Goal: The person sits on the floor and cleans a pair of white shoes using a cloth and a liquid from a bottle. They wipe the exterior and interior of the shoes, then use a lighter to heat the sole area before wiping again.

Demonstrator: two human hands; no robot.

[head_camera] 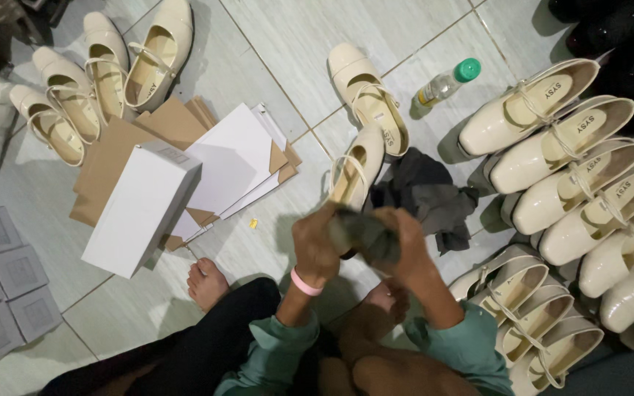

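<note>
A person seated on a tiled floor is holding a cream shoe upright by its heel, the left hand gripping it from below while the right hand is pressing a dark rag against it; both hands are closed around shoe and rag, just above the person's bare feet. A second cream shoe is lying on the floor just beyond it, and a dark cloth is heaped beside the held shoe's right. A white box is sitting closed on a fan of flattened cardboard sheets toward the floor's left; what it holds cannot be seen. Four loose shoes are lying near the upper left corner, and grey packets are lining the left edge. A clear bottle with a green cap is lying on its side between the lone shoe and a packed row of shoes running down the right edge. Bare tile is showing in the upper middle and in a patch between the box and the person's knee.
</note>
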